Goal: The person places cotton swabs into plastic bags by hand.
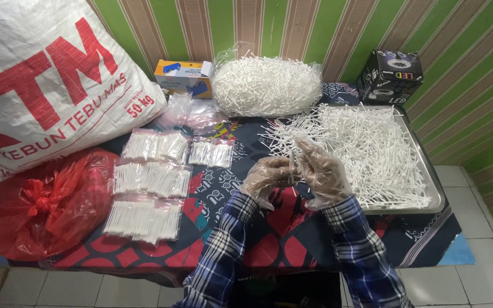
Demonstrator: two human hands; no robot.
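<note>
While both gloved hands meet mid-table, left hand [267, 178] and right hand [323, 174] pinch a few white sticks [292, 162]; steel tray [432, 182] right, filled packets [150, 178] left.

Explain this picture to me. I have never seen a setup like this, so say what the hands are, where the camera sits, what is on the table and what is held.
There is no machine here. A camera worn on a person's head looks down at that person's own two hands, which wear thin clear plastic gloves and checked sleeves.

The left hand and right hand meet over the table and pinch a small bunch of thin white sticks between them.

To the right, a metal tray holds a loose heap of the same sticks. Behind, a clear bag is full of them. To the left lie small filled packets in rows, beside a red plastic bag and a big white sack. A blue and yellow box and a black box stand at the back. A patterned cloth covers the table.
</note>
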